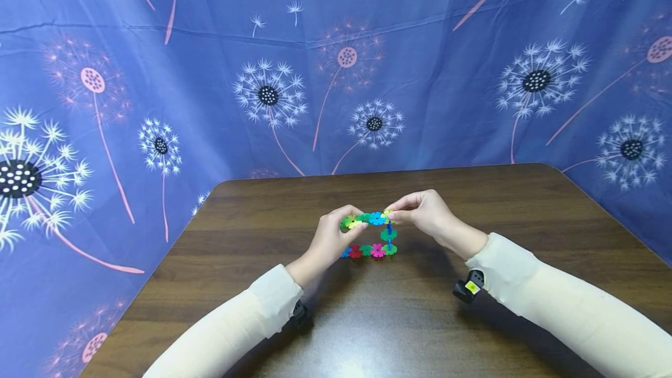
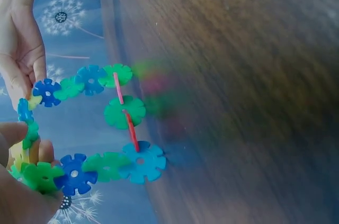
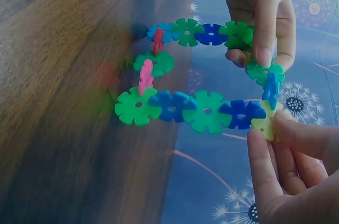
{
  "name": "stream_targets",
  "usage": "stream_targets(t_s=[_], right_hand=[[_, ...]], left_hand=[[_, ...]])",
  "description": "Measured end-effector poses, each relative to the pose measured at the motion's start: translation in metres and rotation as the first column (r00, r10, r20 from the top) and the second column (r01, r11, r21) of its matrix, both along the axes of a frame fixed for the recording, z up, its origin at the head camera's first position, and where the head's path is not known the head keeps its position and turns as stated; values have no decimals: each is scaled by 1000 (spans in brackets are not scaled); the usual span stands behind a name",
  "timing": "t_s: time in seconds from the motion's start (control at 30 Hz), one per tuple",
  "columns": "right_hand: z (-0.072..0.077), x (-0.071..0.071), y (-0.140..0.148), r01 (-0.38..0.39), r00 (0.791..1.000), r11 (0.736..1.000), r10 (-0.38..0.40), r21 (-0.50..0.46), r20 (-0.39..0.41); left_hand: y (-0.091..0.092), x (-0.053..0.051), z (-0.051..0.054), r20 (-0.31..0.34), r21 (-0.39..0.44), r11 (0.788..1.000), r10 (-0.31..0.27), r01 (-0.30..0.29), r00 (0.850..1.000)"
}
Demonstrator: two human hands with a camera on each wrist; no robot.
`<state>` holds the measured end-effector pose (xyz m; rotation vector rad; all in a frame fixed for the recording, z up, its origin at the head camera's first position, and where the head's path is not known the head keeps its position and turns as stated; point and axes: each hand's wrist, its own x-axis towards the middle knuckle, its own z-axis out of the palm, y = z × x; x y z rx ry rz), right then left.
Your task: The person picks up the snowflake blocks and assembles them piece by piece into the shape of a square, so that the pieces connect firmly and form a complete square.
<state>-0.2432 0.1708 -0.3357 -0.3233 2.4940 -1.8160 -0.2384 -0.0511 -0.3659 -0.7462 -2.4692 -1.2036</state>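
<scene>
Flower-shaped interlocking plastic discs are joined into a four-sided frame (image 1: 377, 251) that stands upright, its lower row low over the tabletop. My left hand (image 1: 332, 231) pinches its upper left corner, around green and yellow discs, hiding most of that side in the head view. At the upper right corner, my right hand (image 1: 431, 216) pinches a yellow disc (image 3: 266, 123) between thumb and fingers. A dark blue disc (image 3: 242, 115) links onto that yellow one. In the lower row are a pink disc (image 3: 146, 77) and a red disc (image 3: 158, 42), with a green disc (image 3: 153, 63) between them.
The brown wooden table (image 1: 367, 314) extends around both hands, with rounded far corners. Behind it hangs a blue cloth (image 1: 430, 104) printed with dandelions. A black wrist device (image 1: 469, 286) sits below the right sleeve.
</scene>
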Motion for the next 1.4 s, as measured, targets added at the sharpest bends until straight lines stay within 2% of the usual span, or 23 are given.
stream_targets(t_s=[0.13, 0.27, 0.37, 0.47, 0.63, 0.77, 0.93, 1.07, 1.27, 1.4], right_hand=[[-2, 1, 1, -22, 1000, 1000, 22, -19, 2], [-3, 1, 0, -44, 999, 999, 44, -17, -4], [-4, 2, 0, -49, 999, 999, 49, -15, -20], [-5, 3, 1, -46, 998, 999, 46, -19, -35], [-10, 2, 2, -40, 998, 998, 39, -37, -44], [-16, 2, 4, -38, 998, 999, 36, -36, -46], [-26, 3, 6, -37, 999, 999, 36, -21, -31], [-31, 4, 6, -62, 998, 998, 62, -20, 4], [-39, 8, 6, -83, 995, 996, 84, -16, 48], [-46, 8, 4, -86, 993, 994, 91, -70, 79]], left_hand=[[-5, 1, 1, 78, 8, 1000, -25, 24, 997], [-12, 3, 3, 190, 65, 996, -72, 61, 979], [-18, 5, 5, 223, 100, 993, -90, 69, 971], [-24, 6, 5, 206, 111, 993, -74, 52, 976], [-33, 5, 0, 124, 121, 992, 3, -18, 992], [-37, 6, -4, 108, 122, 990, 51, -65, 993], [-34, 7, -8, 200, 173, 980, 58, -94, 978], [-32, 8, -13, 245, 227, 969, 35, -92, 969], [-33, 8, -24, 269, 185, 979, 30, -83, 963], [-34, 8, -27, 299, 166, 982, 39, -93, 954]])
